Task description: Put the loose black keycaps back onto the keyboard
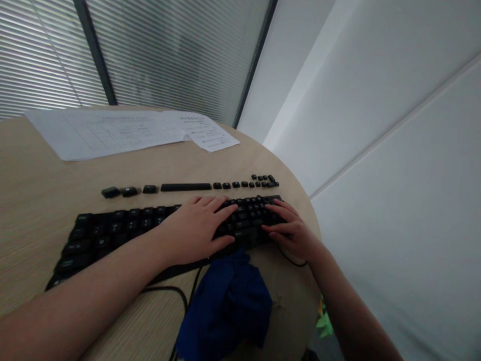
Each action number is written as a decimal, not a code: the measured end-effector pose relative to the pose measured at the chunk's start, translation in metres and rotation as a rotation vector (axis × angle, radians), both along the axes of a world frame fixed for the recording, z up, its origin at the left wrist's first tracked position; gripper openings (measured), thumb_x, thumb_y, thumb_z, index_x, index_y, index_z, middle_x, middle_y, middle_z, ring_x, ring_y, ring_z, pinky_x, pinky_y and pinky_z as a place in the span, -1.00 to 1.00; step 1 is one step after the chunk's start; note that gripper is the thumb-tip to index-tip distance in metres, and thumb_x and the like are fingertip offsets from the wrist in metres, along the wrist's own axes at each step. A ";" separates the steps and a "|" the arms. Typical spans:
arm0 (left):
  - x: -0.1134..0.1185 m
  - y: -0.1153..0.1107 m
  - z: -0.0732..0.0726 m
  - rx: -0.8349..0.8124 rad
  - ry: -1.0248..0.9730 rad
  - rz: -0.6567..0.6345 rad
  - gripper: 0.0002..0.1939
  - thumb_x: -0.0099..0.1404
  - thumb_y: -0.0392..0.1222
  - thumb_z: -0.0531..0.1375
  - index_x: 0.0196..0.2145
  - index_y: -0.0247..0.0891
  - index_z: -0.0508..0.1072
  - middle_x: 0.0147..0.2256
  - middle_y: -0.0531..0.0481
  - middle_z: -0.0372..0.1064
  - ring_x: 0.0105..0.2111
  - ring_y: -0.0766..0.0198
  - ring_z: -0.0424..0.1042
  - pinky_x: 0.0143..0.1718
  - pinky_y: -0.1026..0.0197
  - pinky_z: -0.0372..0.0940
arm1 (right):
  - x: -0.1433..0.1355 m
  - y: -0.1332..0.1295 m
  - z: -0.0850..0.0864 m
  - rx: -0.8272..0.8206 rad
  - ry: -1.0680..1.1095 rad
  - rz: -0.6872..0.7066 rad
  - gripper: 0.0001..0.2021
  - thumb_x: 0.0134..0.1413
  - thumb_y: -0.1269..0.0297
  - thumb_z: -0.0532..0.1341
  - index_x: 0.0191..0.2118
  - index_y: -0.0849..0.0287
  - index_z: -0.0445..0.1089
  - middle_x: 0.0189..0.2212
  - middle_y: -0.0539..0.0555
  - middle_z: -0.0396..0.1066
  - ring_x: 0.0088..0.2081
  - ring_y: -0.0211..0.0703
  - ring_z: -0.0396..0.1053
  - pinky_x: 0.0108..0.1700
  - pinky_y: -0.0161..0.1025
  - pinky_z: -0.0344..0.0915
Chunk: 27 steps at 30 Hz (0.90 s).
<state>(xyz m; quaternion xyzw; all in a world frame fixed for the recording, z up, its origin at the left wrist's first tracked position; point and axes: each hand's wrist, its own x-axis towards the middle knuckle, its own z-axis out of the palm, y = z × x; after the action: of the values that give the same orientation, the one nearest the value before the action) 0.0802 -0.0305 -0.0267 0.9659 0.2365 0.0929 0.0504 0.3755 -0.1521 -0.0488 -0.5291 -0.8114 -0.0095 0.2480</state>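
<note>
A black keyboard [116,228] lies across the round wooden table, its keys in rows. My left hand [199,228] rests on the middle of it, fingers spread over the keys and thumb apart; the hand hides several keys. At the keyboard's right end, my right hand [295,233] touches the keys and edge with its fingers apart and nothing visible in them. Behind the keyboard, loose black keycaps [149,189] stand in a row, among them a long space bar keycap [186,187]. A crumpled blue cloth [229,301] lies in front of the keyboard.
Printed paper sheets [124,133] lie toward the back of the table [22,175]. A black cable [169,288] runs beside the cloth. A small pale object [278,302] sits right of it. A white wall [394,150] stands close on the right, blinds [169,55] behind.
</note>
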 end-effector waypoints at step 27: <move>0.000 -0.003 -0.005 -0.024 -0.007 -0.030 -0.28 0.43 0.26 0.05 0.38 -0.19 0.19 0.40 -0.39 0.00 0.40 -0.21 0.02 0.34 -0.34 -0.09 | 0.031 0.193 0.040 -0.301 -0.233 -0.206 -0.85 0.03 0.42 0.38 -0.24 0.10 0.61 -0.21 -0.02 0.56 -0.09 -0.18 0.52 0.15 -0.23 0.39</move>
<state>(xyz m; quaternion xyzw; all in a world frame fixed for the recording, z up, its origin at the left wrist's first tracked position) 0.0803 -0.0339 -0.0317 0.9683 0.2230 0.0925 0.0641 0.4069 0.0411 -0.0083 -0.6358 -0.7684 0.0253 0.0685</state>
